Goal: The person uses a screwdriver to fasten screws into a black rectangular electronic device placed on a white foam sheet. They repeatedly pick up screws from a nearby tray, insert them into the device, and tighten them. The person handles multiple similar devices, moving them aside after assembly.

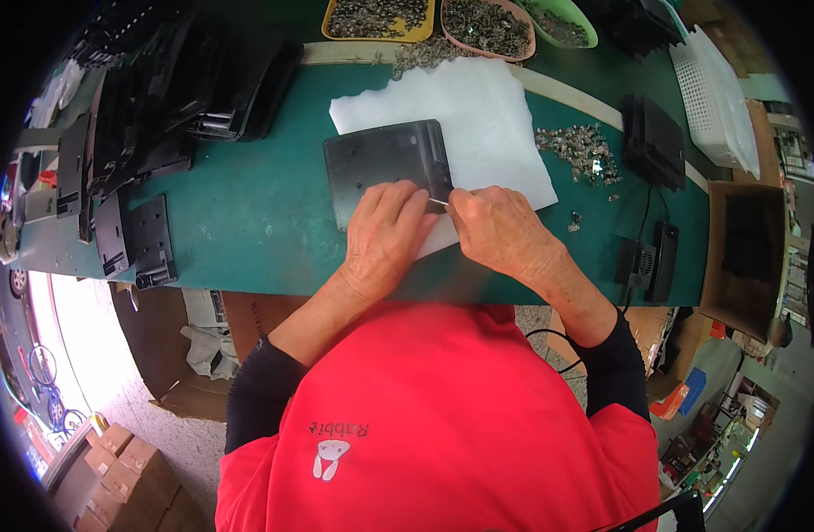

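The black plastic panel, flat and squarish with rounded corners (371, 164), lies on the green work table (247, 244), partly over a white foam sheet (504, 133). Both bare hands are at the panel's near right part, close together, with a small gap between the fingers.

The right hand (500, 229) is closed around a thin, silvery metal rod (438, 202), whose exposed length points toward the left fingers. The left hand (385, 232) has its fingers curled over the panel's near edge; whether it grips the panel or a small part cannot be told.

A loose heap of small, shiny metal pieces (584, 152) lies right of the foam. Beyond the foam stand a yellow tray (380, 39) and a pink tray (491, 58), both filled with similar pieces. Stacked black plastic parts (154, 115) occupy the table's left side.
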`<state>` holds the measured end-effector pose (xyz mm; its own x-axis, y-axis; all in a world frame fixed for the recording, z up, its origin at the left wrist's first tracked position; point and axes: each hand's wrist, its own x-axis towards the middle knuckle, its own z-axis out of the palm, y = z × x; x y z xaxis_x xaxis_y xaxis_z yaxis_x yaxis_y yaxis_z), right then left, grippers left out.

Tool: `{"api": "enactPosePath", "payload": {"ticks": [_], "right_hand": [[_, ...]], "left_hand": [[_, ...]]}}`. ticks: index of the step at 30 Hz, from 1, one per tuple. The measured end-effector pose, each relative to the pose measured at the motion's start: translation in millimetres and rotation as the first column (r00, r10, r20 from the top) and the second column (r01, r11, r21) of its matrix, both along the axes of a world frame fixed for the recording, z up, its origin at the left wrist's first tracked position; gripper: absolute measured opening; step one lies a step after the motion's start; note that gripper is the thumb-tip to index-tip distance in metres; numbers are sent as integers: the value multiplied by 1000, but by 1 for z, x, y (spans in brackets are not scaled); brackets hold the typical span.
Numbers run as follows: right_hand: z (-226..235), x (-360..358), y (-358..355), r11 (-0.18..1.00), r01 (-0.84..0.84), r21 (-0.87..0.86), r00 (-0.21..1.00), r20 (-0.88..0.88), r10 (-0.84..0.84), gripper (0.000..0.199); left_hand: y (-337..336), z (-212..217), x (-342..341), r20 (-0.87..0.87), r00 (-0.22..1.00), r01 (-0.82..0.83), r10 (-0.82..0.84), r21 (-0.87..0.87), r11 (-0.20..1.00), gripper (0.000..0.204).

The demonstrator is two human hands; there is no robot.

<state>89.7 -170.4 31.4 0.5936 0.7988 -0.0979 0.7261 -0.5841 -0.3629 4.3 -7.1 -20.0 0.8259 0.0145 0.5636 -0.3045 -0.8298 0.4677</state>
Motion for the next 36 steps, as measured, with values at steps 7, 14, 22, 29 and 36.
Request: {"api": "enactPosePath", "payload": {"ticks": [7,14,22,29,36], "right_hand": [[-10,3,-10,993,-107,45,992,74,104,9],[-19,-2,-14,984,-173,46,961,225,158,2],[-26,-7,-17,977,-212,34,908,376,185,10],[-31,-12,-21,959,-269,-87,813,514,274,4],[-30,-5,-25,958,-281,57,867,443,228,5]], "left_hand": [[0,-1,7,-7,1000,16,-16,12,1000,22],[2,-6,12,141,987,68,-82,100,993,18],[6,-2,10,130,984,100,-120,146,984,14],[12,-4,5,107,977,167,-187,176,970,15],[12,1,-7,42,986,159,-162,60,985,46]]}}
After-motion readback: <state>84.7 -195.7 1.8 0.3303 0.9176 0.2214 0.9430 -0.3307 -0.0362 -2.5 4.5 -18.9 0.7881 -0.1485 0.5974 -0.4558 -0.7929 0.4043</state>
